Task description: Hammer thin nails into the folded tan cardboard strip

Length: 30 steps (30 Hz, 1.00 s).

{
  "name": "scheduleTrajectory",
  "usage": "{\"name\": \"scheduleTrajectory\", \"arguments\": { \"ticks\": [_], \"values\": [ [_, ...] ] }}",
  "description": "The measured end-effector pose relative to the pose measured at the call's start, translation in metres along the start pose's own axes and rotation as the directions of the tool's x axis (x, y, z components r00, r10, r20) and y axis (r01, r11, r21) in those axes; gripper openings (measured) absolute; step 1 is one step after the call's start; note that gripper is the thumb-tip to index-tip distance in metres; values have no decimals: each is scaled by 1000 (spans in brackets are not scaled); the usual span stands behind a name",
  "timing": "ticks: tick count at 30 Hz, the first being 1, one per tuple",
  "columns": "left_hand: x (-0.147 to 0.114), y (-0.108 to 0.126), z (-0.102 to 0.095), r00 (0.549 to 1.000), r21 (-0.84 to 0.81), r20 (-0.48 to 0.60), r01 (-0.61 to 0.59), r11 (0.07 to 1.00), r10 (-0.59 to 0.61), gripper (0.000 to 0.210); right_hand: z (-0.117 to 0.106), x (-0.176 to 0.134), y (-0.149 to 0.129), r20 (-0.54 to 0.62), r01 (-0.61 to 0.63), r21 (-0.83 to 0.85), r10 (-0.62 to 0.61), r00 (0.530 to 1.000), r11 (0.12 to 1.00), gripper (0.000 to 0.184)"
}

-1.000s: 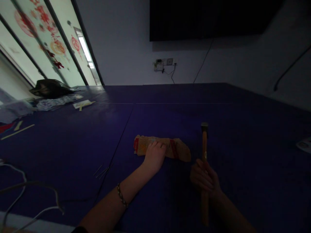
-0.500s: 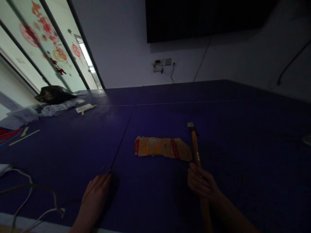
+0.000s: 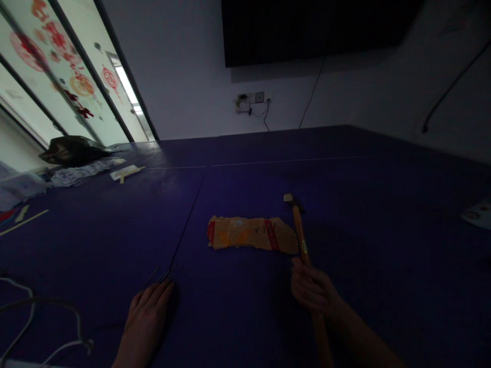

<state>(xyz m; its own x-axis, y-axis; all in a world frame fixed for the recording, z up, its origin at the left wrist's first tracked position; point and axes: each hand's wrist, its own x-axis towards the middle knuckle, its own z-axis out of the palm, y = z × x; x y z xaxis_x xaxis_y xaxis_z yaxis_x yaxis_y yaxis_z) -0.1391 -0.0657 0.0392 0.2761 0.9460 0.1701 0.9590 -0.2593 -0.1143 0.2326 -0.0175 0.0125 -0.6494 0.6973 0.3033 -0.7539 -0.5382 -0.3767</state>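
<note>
My right hand is closed round the wooden handle of a hammer, whose metal head points away from me. Just left of the hammer lies a flat, torn strip of brown cardboard with red bands, orange patches and many small holes. A few small dark nails seem to stick in it. My left hand rests palm down at the lower left, its fingers together and curled onto several thin metal nails. Their ends show past the fingertips; the rest is hidden.
The purple surface spreads under everything. Cables loop at the lower left. A black bag, papers and yellowish strips lie at the far left. A pale object sits at the right edge.
The view has shifted slightly, so most things sit a little further left. More of the nails shows beyond my left fingertips. My right hand keeps the hammer beside the cardboard.
</note>
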Motion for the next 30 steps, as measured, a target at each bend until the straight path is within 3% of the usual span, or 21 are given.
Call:
{"name": "scheduleTrajectory", "arguments": {
  "ticks": [7, 18, 30],
  "values": [
    [6, -8, -7, 1000, -36, -2, -30, 999, 30, 40, -6, -3, 1, -93, -62, -61, 56, 994, 996, 34],
    [17, -17, -17, 983, -101, 155, 113, 988, -97, 43, -2, -3, 4, -109, -95, -107, 84, 991, 990, 35],
    [42, -20, -20, 968, -318, 98, 252, 914, -233, 37, 5, -2, 5, -126, -110, -118, 95, 988, 987, 31]
  ]
}}
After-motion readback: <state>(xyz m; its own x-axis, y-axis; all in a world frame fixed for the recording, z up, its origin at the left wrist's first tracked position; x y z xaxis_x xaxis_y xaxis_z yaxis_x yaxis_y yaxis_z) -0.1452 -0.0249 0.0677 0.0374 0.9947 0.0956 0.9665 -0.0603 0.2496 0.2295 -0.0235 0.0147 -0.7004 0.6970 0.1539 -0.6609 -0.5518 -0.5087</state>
